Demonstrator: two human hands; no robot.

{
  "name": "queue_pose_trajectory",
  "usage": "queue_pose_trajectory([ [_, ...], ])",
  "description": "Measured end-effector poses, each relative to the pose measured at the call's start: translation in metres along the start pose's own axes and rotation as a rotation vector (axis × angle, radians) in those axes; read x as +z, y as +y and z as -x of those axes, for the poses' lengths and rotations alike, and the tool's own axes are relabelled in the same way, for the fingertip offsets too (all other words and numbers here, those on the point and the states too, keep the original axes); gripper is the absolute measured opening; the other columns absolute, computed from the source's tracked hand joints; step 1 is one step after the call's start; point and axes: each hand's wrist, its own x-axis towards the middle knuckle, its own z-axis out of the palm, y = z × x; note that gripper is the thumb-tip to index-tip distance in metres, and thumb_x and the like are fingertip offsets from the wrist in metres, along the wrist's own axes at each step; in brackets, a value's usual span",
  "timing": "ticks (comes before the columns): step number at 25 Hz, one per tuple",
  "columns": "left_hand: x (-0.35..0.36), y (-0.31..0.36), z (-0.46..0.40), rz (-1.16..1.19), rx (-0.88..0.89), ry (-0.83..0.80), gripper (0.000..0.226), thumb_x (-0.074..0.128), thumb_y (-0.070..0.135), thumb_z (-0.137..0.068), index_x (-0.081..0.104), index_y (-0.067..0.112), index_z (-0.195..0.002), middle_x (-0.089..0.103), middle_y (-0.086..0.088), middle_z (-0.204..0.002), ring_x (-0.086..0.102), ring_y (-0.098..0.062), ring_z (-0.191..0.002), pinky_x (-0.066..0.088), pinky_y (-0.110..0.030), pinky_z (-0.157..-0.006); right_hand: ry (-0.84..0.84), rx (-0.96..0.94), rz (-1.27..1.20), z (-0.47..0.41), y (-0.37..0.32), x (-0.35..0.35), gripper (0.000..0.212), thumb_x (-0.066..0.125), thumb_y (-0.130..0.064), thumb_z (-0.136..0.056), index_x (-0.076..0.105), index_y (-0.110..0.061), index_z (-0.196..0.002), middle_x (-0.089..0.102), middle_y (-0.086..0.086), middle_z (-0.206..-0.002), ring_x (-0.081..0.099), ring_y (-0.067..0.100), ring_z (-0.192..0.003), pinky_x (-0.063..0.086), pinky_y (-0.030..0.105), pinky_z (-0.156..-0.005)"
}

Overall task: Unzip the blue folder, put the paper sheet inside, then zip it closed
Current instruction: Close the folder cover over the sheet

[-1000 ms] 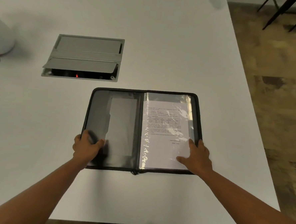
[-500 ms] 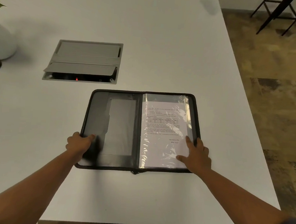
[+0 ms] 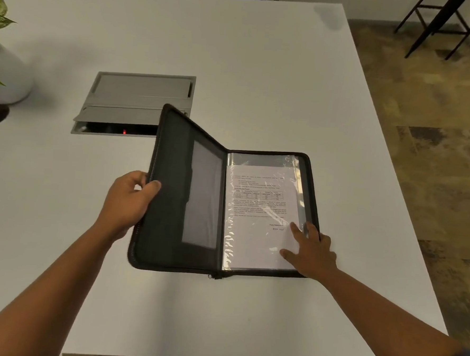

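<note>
The dark zip folder (image 3: 177, 202) lies open on the white table (image 3: 262, 69). Its left cover is raised off the table and tilted toward the right half. My left hand (image 3: 129, 201) grips that cover's outer edge, thumb on the inside. The printed paper sheet (image 3: 256, 215) sits under a clear plastic sleeve in the right half, which lies flat. My right hand (image 3: 309, 248) presses flat on the sheet's lower right corner, fingers spread. The zipper pull hangs at the spine's near end.
A grey cable hatch (image 3: 139, 100) with a red light is set into the table behind the folder. A white plant pot (image 3: 6, 81) with leaves stands at the far left. The table's right edge and the floor lie to the right, with chair legs (image 3: 435, 27) beyond.
My left hand has lifted the folder's left cover off the table and swung it up toward the right half. My right hand has stayed pressed on the sheet.
</note>
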Motion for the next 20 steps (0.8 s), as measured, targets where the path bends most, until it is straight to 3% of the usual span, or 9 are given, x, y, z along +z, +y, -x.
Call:
queue_pose_trajectory([
  [3, 0.027, 0.035, 0.011, 0.103, 0.106, -0.124, 0.034, 0.064, 0.021, -0.095, 0.044, 0.015, -0.068, 0.072, -0.012, -0.088, 0.071, -0.034, -0.082, 0.060, -0.049, -0.067, 0.037, 0.086, -0.153, 0.005, -0.015, -0.019, 0.090, 0.052, -0.076, -0.081, 0.017, -0.037, -0.154, 0.009, 0.003, -0.164, 0.016, 0.035, -0.146, 0.030, 0.061, -0.109],
  [6, 0.067, 0.058, 0.023, 0.112, 0.190, -0.143, 0.032, 0.062, 0.017, -0.094, 0.041, 0.012, -0.071, 0.059, -0.024, -0.082, 0.056, -0.034, -0.067, 0.048, -0.046, -0.062, 0.147, -0.078, -0.515, 0.023, -0.050, -0.050, 0.084, 0.055, -0.074, -0.081, 0.028, -0.038, -0.152, 0.022, -0.006, -0.162, 0.026, 0.023, -0.146, 0.032, 0.049, -0.110],
  [8, 0.092, 0.068, 0.032, 0.153, 0.217, -0.143, 0.032, 0.062, 0.016, -0.094, 0.040, 0.011, -0.072, 0.055, -0.015, -0.081, 0.053, -0.023, -0.072, 0.044, -0.037, -0.064, 0.031, -0.255, -0.967, 0.042, -0.079, -0.080, 0.080, 0.059, -0.076, -0.076, 0.034, -0.049, -0.146, 0.038, -0.021, -0.149, 0.042, 0.005, -0.135, 0.039, 0.036, -0.105],
  [11, 0.123, 0.078, 0.046, 0.188, 0.257, -0.126, 0.031, 0.065, 0.022, -0.095, 0.047, 0.005, -0.077, 0.059, 0.006, -0.096, 0.060, -0.017, -0.096, 0.047, -0.027, -0.077, -0.120, -0.424, -1.246, 0.067, -0.104, -0.116, 0.071, 0.061, -0.073, -0.078, 0.038, -0.054, -0.142, 0.048, -0.025, -0.144, 0.053, -0.002, -0.125, 0.050, 0.028, -0.099],
  [13, 0.138, 0.079, 0.055, 0.174, 0.310, -0.179, 0.028, 0.065, 0.029, -0.097, 0.054, 0.005, -0.086, 0.057, 0.019, -0.103, 0.056, -0.005, -0.105, 0.045, -0.018, -0.086, -0.155, -0.478, -1.281, 0.076, -0.107, -0.129, 0.072, 0.062, -0.064, -0.082, 0.035, -0.048, -0.147, 0.051, -0.027, -0.141, 0.055, -0.002, -0.124, 0.053, 0.022, -0.094],
  [15, 0.150, 0.071, 0.061, 0.153, 0.382, -0.284, 0.025, 0.059, 0.033, -0.100, 0.058, 0.009, -0.097, 0.055, 0.021, -0.110, 0.053, 0.002, -0.109, 0.043, -0.012, -0.089, -0.129, -0.496, -1.232, 0.078, -0.102, -0.135, 0.075, 0.064, -0.054, -0.085, 0.029, -0.045, -0.151, 0.050, -0.041, -0.131, 0.055, -0.010, -0.119, 0.050, 0.014, -0.091],
  [18, 0.159, 0.048, 0.063, 0.092, 0.399, -0.404, 0.017, 0.054, 0.033, -0.103, 0.058, 0.018, -0.111, 0.058, 0.012, -0.119, 0.054, 0.000, -0.112, 0.048, -0.023, -0.094, -0.033, -0.447, -1.154, 0.071, -0.083, -0.133, 0.071, 0.062, -0.025, -0.096, 0.023, -0.041, -0.154, 0.052, -0.050, -0.117, 0.060, -0.008, -0.112, 0.054, 0.015, -0.081],
  [20, 0.163, 0.025, 0.062, -0.068, 0.355, -0.440, 0.031, 0.057, 0.035, -0.101, 0.055, 0.025, -0.130, 0.052, 0.010, -0.140, 0.046, 0.001, -0.125, 0.043, -0.029, -0.106, 0.028, -0.396, -1.087, 0.061, -0.067, -0.128, 0.069, 0.055, -0.013, -0.100, 0.023, -0.045, -0.152, 0.058, -0.048, -0.109, 0.066, 0.005, -0.109, 0.060, 0.025, -0.076],
])
